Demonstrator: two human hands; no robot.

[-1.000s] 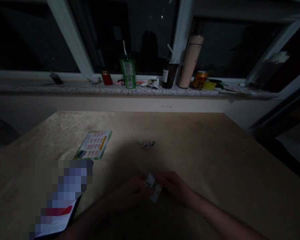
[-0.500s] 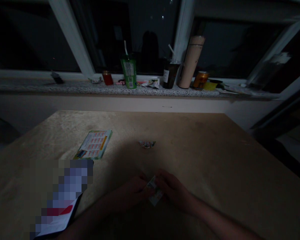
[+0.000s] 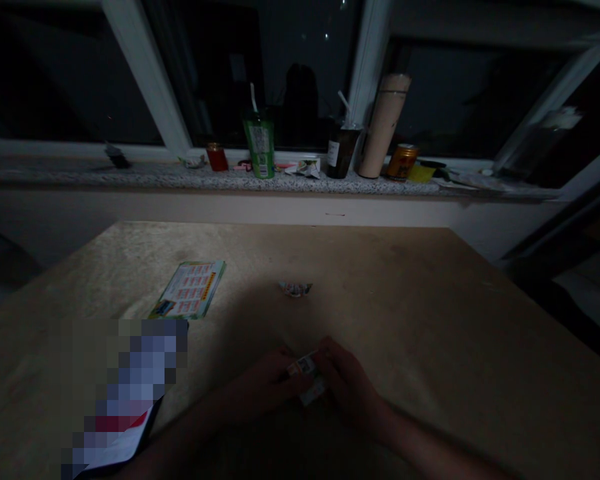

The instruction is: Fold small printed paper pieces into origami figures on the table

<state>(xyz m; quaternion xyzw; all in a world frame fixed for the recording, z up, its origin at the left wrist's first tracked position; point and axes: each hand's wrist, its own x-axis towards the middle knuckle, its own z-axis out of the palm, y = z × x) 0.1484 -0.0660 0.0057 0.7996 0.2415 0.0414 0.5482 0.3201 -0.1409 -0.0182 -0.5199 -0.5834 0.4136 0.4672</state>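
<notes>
Near the front of the table, my left hand [image 3: 267,385] and my right hand [image 3: 349,380] are close together, both closed on a small printed paper [image 3: 307,365]. The paper is pale with coloured print. Fingers cover much of it, and in the dim light I cannot make out its exact shape. Beyond my hands lies a small crumpled or folded printed piece [image 3: 296,289], untouched.
A stack of printed cards [image 3: 190,290] lies on the table's left, with a partly pixelated phone or tablet [image 3: 125,447] nearer me. Along the windowsill [image 3: 160,179] stand a green cup [image 3: 260,143], a dark cup [image 3: 341,153], a pink flask [image 3: 384,127] and a gold can [image 3: 403,162].
The paper has turned between my fingers, showing a different printed part, and its lower corner shows less. My hands stay in nearly the same place.
</notes>
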